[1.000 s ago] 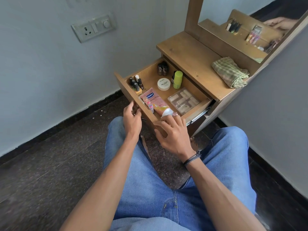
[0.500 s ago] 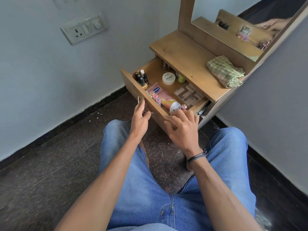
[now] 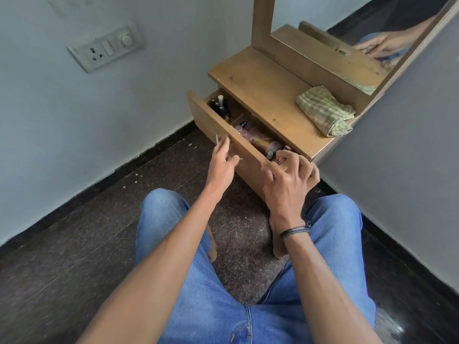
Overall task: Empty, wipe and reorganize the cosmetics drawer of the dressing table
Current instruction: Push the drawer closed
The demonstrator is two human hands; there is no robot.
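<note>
One drawer [image 3: 211, 120], partly open under the desk [image 3: 260, 78] top. Both hands are on it: my left hand [image 3: 222, 160] is curled round the metal handle [image 3: 217, 140], and my right hand [image 3: 290, 175] has bent fingers hooked over the right end of the front board. Inside, about four small bottles [image 3: 220, 105] stand upright in the far left corner, with one pink tube [image 3: 258, 140] alongside. The remaining contents are blurred or hidden beneath the desk top. One folded green checked cloth [image 3: 325, 111] lies on the desk below the mirror [image 3: 310, 11]. One socket plate [image 3: 106, 47] on the wall.
</note>
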